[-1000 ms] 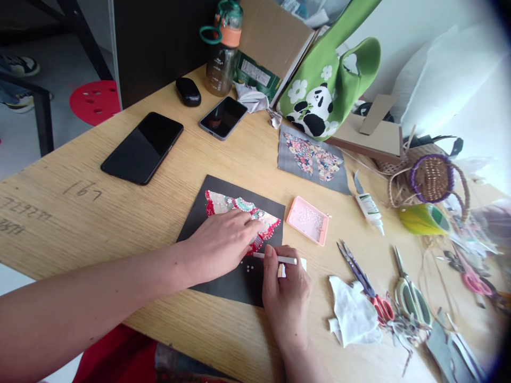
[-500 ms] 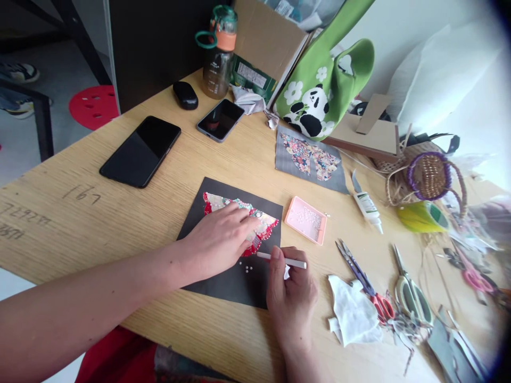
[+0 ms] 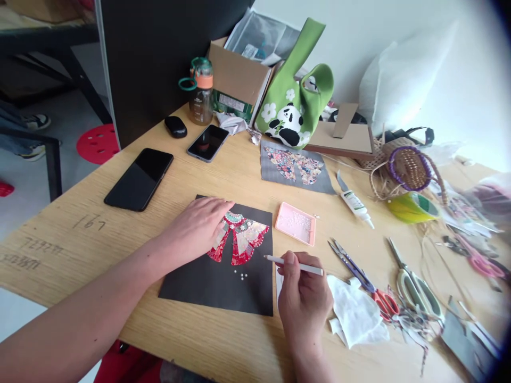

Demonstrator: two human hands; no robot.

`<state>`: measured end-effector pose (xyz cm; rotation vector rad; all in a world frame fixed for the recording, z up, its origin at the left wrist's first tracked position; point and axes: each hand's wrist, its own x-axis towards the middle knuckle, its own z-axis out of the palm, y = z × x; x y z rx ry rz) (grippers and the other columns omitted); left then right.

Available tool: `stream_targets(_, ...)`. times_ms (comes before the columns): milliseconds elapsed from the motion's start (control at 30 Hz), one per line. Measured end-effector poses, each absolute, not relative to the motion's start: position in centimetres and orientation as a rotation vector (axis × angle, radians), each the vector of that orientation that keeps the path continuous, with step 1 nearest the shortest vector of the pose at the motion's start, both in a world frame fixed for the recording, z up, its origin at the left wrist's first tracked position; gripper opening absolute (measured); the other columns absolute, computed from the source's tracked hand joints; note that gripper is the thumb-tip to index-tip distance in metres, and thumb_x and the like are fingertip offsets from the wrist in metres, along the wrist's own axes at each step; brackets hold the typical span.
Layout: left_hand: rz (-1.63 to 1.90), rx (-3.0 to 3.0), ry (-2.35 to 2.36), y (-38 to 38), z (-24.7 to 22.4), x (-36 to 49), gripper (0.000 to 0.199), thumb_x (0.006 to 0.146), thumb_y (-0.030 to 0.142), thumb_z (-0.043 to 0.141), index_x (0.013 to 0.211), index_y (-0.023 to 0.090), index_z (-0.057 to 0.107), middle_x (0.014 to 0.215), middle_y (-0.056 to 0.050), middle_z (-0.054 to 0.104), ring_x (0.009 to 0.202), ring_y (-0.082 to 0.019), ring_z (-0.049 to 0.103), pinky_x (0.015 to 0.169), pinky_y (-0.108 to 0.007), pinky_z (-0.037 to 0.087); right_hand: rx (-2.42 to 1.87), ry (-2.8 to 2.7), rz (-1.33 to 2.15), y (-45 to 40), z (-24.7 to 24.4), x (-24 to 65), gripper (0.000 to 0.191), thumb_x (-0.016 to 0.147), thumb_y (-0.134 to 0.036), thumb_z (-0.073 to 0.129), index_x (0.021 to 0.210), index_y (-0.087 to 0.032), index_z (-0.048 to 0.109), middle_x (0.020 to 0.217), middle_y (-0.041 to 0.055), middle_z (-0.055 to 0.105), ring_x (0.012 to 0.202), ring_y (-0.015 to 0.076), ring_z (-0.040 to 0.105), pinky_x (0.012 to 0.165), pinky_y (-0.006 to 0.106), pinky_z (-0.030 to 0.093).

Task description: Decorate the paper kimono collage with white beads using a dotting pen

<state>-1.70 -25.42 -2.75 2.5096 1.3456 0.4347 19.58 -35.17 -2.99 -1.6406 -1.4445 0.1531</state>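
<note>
the left hand (image 3: pixel 202 226) lies over the left part of the red patterned piece (image 3: pixel 247 242), so this part is hidden. its fingers are near to one another, but some ends are not visible, and i cannot tell if they pinch something. the red patterned piece is in the upper half of the black sheet (image 3: pixel 215 290); small white beads (image 3: pixel 243 275) lie below it.

the right hand (image 3: pixel 305 308) holds a white pen (image 3: pixel 309 268) between thumb and fingers. its tip is over the sheet's right edge region; if it touches is hard to say. this hand partly covers a white scrap (image 3: pixel 279 279) and borders the white cloth (image 3: pixel 357 314).

the left forearm is cut by the picture's left side, the right one by the bottom. a narrow strip of table (image 3: pixel 91 260) separates sheet and near edge; toward the black phone (image 3: pixel 139 181) the wood is wider. the pink tray (image 3: pixel 311 232) stands just beside the sheet. far right things are blurred.
</note>
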Motion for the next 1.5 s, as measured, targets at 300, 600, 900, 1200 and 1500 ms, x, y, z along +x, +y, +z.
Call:
stream_targets(300,0.329,2.583,1.468,-25.6,-2.4,-3.3,0.048,0.095,0.007,0.035,0.142,0.007,0.048,0.136,-0.017,0.063,0.127,-0.026,0.058,0.107,-0.046,0.047,-1.651,-1.245,0.171,-35.4,-2.3,20.9,0.024,0.097,-0.039,0.055,0.081,-0.021,0.059,0.061,-0.0010,0.066,0.052,0.0135,0.065,0.049,0.024,0.047)
stream_targets(600,0.269,2.595,1.599,-26.9,-3.1,-5.0,0.051,0.097,0.010,0.033,0.147,0.006,0.043,0.138,-0.017,0.061,0.128,-0.028,0.056,0.109,-0.044,0.046,-1.709,-1.199,0.132,-35.6,-1.8,21.2,0.027,0.097,-0.042,0.053,0.081,-0.021,0.061,0.062,-0.0009,0.069,0.053,0.0131,0.066,0.050,0.024,0.046)
stream_targets(900,0.207,2.569,1.736,-29.2,-2.9,-8.1,0.051,0.098,0.017,0.032,0.147,0.007,0.042,0.135,-0.016,0.063,0.123,-0.029,0.059,0.104,-0.043,0.048,-1.723,-1.170,0.171,-35.7,-2.2,21.3,0.028,0.096,-0.046,0.055,0.083,-0.022,0.062,0.062,-0.0009,0.069,0.053,0.0140,0.065,0.051,0.025,0.046)
stream_targets(1200,0.157,2.444,1.874,-33.4,-2.3,-9.9,0.052,0.101,0.029,0.028,0.148,0.012,0.045,0.115,-0.016,0.070,0.103,-0.032,0.066,0.087,-0.047,0.054,-1.751,-1.153,0.186,-35.7,-2.3,21.4,0.031,0.095,-0.050,0.054,0.083,-0.022,0.062,0.063,-0.0003,0.070,0.054,0.0146,0.065,0.051,0.025,0.045)
stream_targets(1500,0.188,2.406,1.812,-38.0,-1.7,-9.2,0.049,0.103,0.026,0.028,0.148,0.019,0.046,0.107,-0.010,0.072,0.095,-0.026,0.070,0.078,-0.040,0.057,-1.817,-1.167,0.215,-35.7,-1.6,20.9,0.036,0.093,-0.053,0.053,0.078,-0.022,0.062,0.060,0.0006,0.070,0.050,0.0151,0.064,0.050,0.027,0.044)
